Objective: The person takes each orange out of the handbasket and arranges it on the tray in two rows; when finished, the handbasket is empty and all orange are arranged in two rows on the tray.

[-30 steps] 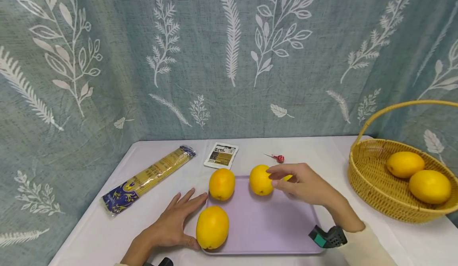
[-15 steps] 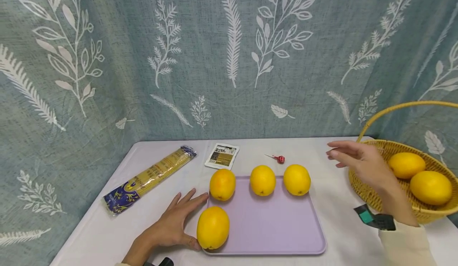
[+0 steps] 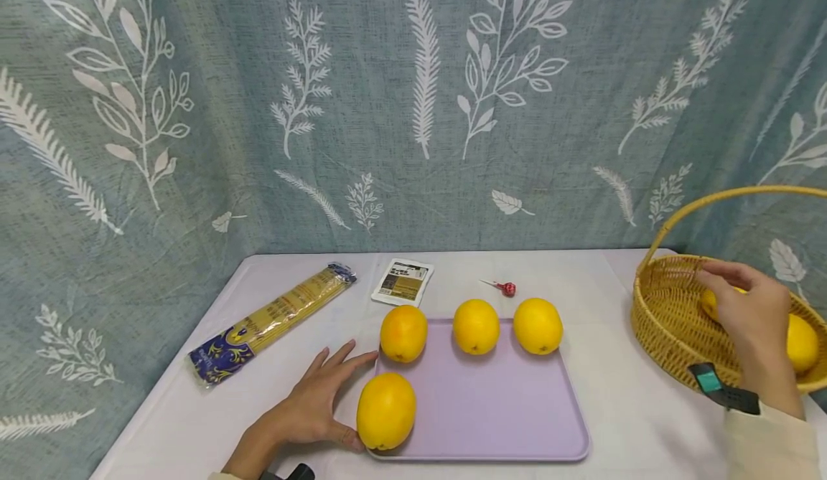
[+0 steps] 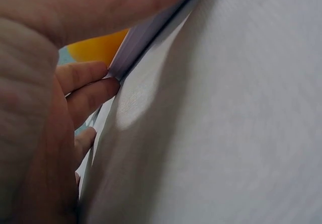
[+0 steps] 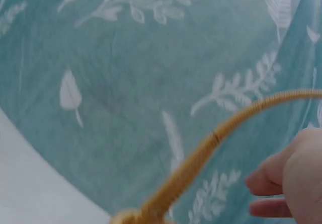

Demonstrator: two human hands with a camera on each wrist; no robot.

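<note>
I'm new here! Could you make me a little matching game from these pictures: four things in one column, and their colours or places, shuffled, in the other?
Things:
1. lollipop
2. tray
3. left hand
4. right hand

Colours and places:
A. at the basket
B. pale purple
C. at the tray's left edge
D. red, with a thin pale stick

Right pairs: 1-D, 2-B, 3-C, 4-A

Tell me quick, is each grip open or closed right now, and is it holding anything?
Left grip: open, fingers touching the tray's edge.
Right grip: open, loosely curved at the basket, nothing seen in it.
</note>
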